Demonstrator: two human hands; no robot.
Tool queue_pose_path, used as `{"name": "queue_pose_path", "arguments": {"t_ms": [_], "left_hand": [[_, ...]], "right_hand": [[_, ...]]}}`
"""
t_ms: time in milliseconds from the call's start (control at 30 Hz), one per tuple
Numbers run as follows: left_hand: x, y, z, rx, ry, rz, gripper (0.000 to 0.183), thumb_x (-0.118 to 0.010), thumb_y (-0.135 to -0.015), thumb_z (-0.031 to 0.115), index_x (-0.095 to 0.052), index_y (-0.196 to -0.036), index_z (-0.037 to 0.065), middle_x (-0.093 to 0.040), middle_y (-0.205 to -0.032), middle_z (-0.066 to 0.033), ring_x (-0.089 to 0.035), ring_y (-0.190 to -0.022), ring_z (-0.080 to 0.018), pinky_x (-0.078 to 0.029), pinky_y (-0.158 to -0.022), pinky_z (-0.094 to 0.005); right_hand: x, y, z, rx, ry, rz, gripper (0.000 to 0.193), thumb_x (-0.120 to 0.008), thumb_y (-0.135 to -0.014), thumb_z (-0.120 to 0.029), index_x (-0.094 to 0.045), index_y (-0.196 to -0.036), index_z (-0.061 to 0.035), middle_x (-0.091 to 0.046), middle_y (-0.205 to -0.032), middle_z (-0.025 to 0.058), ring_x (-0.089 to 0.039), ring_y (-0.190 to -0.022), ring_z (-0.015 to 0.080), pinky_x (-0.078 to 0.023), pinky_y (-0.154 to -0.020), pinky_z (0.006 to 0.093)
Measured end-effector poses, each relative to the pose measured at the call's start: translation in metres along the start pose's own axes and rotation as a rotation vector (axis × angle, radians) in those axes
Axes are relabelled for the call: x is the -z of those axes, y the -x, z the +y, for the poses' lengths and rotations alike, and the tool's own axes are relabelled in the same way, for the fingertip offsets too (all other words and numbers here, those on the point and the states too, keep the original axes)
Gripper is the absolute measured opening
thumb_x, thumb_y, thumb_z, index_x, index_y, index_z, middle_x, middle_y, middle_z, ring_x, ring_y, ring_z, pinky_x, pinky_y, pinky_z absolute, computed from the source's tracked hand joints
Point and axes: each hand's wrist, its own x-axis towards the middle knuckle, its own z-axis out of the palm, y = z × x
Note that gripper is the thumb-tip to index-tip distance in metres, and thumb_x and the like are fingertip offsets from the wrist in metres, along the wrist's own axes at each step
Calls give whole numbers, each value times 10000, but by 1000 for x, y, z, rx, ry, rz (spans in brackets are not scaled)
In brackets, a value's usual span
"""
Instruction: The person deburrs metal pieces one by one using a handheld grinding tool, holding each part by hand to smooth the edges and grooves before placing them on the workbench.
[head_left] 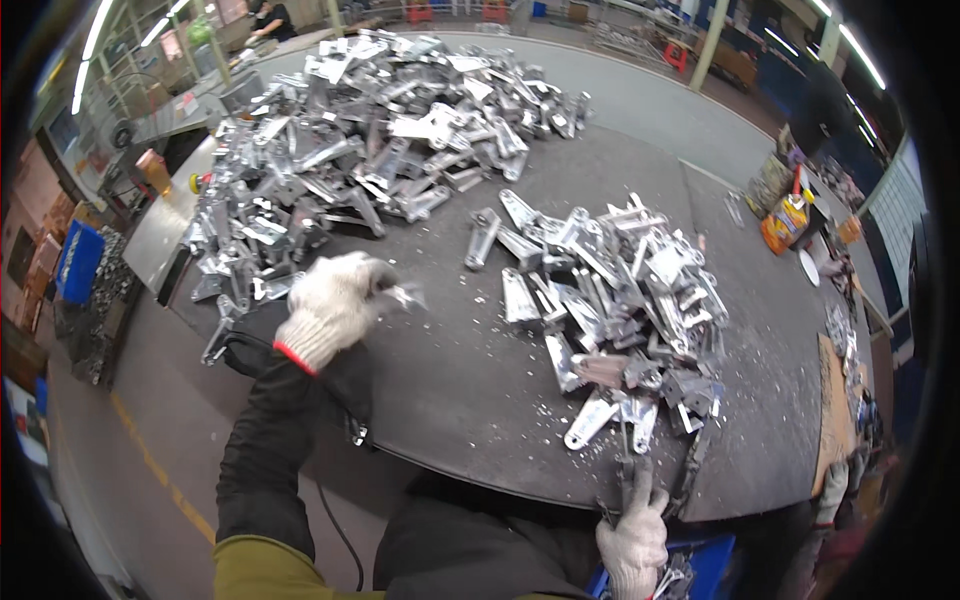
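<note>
My left hand (pixel 335 300), in a white knit glove with a red cuff, is raised over the left part of the dark table. Its fingers close on a small silvery metal piece (pixel 408 296), blurred by motion. At the table's front edge is my right hand (pixel 632 545), also gloved, with fingers stretched toward the smaller heap of cast metal brackets (pixel 640 290). Those fingers look dark and soiled, and nothing is plainly gripped in them. Nearest to the fingertips lies a silvery bracket (pixel 592 420). Behind my left hand rises a larger heap of similar brackets (pixel 400 130).
Metal crumbs litter the dark tabletop (pixel 440 390). Below its front edge, a blue bin (pixel 715 560) holds metal parts. At the right are an orange-and-yellow package (pixel 785 222) and another person's gloved hand (pixel 832 490). A black cable (pixel 345 535) hangs at the left.
</note>
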Motion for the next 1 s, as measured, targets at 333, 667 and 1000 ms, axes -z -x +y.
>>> {"name": "queue_pose_path", "arguments": {"t_ms": [333,667,1000], "left_hand": [[-78,69,91,-556,12,-152,818,-960,-641,329,-678,-1385,142,-616,-1467,-102,-507,-1432,-344,-398,-1196,-512],[-107,94,111,-258,905,-385,736,-976,-512,112,-779,-1217,37,-727,-1233,-165,-685,-1183,-315,-568,-1022,-436],[-115,94,111,-744,257,-302,817,-968,-474,396,-794,-1242,176,-727,-1239,-2,-638,-1240,-314,-479,-1090,-466]], "right_hand": [[11,11,30,262,-153,-30,930,-799,-814,-130,-394,-1638,-276,-612,-1289,217,-737,-938,463,-632,-795,544],[-4,33,37,543,-334,-391,817,-838,-895,-415,-444,-1608,-471,-662,-1031,184,-755,-757,356,-645,-667,467],[5,19,28,510,-205,-594,760,-831,-903,-422,-489,-1581,-468,-655,-1028,174,-730,-793,383,-608,-693,477]]}}
